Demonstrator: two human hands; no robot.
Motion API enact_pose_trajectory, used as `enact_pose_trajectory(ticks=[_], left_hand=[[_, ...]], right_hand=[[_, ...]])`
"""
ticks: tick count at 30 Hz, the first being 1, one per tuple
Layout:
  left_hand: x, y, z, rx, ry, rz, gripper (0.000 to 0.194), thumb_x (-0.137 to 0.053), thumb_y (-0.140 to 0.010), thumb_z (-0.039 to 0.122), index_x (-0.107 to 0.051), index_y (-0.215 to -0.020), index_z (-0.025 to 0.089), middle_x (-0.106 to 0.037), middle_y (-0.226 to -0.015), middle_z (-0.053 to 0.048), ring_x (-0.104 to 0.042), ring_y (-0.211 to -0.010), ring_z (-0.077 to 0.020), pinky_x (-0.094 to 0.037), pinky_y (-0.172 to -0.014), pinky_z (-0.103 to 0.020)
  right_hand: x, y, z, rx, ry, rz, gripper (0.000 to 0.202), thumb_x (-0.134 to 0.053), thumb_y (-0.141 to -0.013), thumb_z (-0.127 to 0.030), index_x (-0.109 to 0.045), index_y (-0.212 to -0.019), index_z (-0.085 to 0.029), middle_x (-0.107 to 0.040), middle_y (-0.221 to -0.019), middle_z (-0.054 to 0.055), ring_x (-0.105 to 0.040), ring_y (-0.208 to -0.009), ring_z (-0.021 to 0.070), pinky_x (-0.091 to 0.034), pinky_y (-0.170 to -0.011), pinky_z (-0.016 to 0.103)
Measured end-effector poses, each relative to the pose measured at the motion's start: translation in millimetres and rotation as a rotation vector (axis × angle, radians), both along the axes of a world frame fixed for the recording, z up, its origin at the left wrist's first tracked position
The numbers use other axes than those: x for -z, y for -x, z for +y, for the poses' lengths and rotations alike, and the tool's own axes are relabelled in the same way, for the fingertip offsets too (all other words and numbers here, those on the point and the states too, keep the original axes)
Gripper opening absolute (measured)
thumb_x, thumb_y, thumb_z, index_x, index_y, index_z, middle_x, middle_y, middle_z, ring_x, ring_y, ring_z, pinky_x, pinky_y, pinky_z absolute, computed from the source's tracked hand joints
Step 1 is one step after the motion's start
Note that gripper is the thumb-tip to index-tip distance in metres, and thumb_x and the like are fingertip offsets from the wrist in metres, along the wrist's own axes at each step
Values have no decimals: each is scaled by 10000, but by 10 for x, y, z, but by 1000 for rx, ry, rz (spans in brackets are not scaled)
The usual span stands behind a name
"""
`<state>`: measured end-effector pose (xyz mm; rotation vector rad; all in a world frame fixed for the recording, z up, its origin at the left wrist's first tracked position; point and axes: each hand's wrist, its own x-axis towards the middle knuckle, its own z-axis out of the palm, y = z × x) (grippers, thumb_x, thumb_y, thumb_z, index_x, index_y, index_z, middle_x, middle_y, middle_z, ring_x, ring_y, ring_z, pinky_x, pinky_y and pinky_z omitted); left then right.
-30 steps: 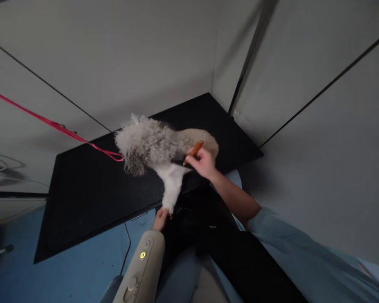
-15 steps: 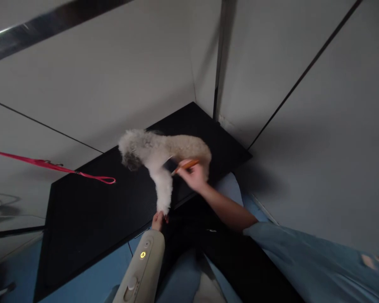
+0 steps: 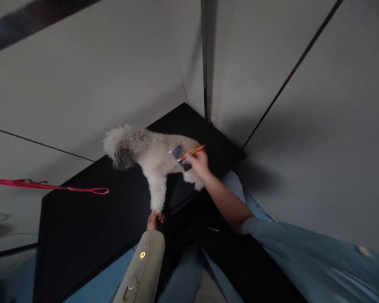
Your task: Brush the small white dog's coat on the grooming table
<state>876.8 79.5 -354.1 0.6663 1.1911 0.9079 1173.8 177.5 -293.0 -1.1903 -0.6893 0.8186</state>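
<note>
A curly-haired white and grey dog (image 3: 154, 151) stands on a black table (image 3: 113, 219), its head toward the left. At the table's near edge my left hand (image 3: 154, 219) is closed around the paw of its outstretched front leg. My right hand (image 3: 198, 162) grips the orange handle of a slicker brush (image 3: 179, 155), whose flat head is beside the dog's flank, slightly blurred. Whether the bristles touch the coat I cannot tell.
A red leash loop (image 3: 94, 190) hangs over the table's left part. A pale device (image 3: 142, 269) with a yellow light and a dial rises from below. Grey wall panels (image 3: 91, 75) and a metal post (image 3: 205, 63) stand behind the table.
My right hand has lifted the brush up and away from the front leg toward the flank. The dog's head has shifted left, and the whole view has turned slightly.
</note>
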Motion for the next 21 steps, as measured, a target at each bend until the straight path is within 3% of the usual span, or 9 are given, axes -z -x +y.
enact_pose_trajectory(ticks=[3, 4, 7, 8, 10, 12, 14, 19, 21], left_hand=[[-30, -38, 6, -12, 41, 27, 529, -621, -947, 521, -398, -578, 215, -276, -490, 40, -267, -428, -99, -205, -457, -279], [-44, -57, 13, -17, 50, 29, 538, -620, -947, 522, -386, -574, 214, -269, -487, 41, -260, -424, -97, -199, -453, -277], [-89, -120, 46, -6, 62, -36, 537, -649, -931, 506, -371, -581, 209, -274, -496, 42, -262, -431, -96, -204, -448, -272], [-96, -135, 58, -5, 61, -75, 531, -644, -937, 497, -369, -586, 209, -277, -499, 41, -264, -434, -96, -205, -446, -271], [-81, -144, 81, -2, 59, -146, 519, -598, -974, 473, -363, -595, 209, -280, -498, 38, -270, -431, -95, -206, -441, -268], [-17, -129, 105, -14, 54, -173, 505, -545, -1011, 443, -366, -602, 208, -291, -495, 37, -290, -423, -92, -214, -440, -259], [81, -104, 132, -32, 57, -142, 479, -526, -1026, 412, -392, -615, 206, -328, -502, 36, -339, -427, -90, -242, -448, -244], [261, -8, 136, -110, 79, 25, 434, -568, -1002, 396, -422, -638, 211, -358, -526, 41, -376, -441, -93, -318, -480, -240], [271, 50, 95, -136, 75, 43, 414, -604, -974, 396, -439, -644, 211, -374, -531, 44, -377, -446, -93, -326, -483, -241]], right_hand=[[33, -282, -33, 356, 19, -36, 362, -706, -769, -543, -605, -807, -198, -708, -775, 8, -699, -791, 189, -598, -815, 362], [36, -261, -61, 350, 0, -63, 348, -709, -767, -534, -615, -812, -202, -716, -798, 16, -703, -800, 194, -601, -809, 367], [55, 31, -103, -27, -80, -113, 314, -796, -704, -505, -652, -771, -234, -743, -840, 22, -724, -811, 192, -613, -779, 335], [73, 92, -99, -48, -72, -113, 320, -814, -689, -502, -648, -748, -234, -734, -794, 15, -719, -770, 184, -609, -736, 316], [130, 20, -96, 19, -38, -93, 336, -719, -783, -532, -612, -744, -216, -693, -697, 0, -689, -707, 156, -576, -685, 280], [214, -250, -134, 160, 0, -76, 358, -570, -883, -544, -573, -776, -203, -668, -699, 0, -662, -735, 142, -552, -730, 278], [304, -499, -220, 257, 9, -84, 360, -567, -871, -552, -565, -787, -201, -674, -746, 7, -658, -782, 151, -549, -780, 304], [458, -522, -379, -190, 16, -158, 374, -803, -641, -511, -644, -761, -195, -712, -785, 21, -683, -763, 187, -571, -768, 341], [469, -550, -381, -129, 42, -141, 349, -738, -712, -526, -651, -800, -200, -716, -826, 30, -687, -810, 193, -569, -821, 356]])
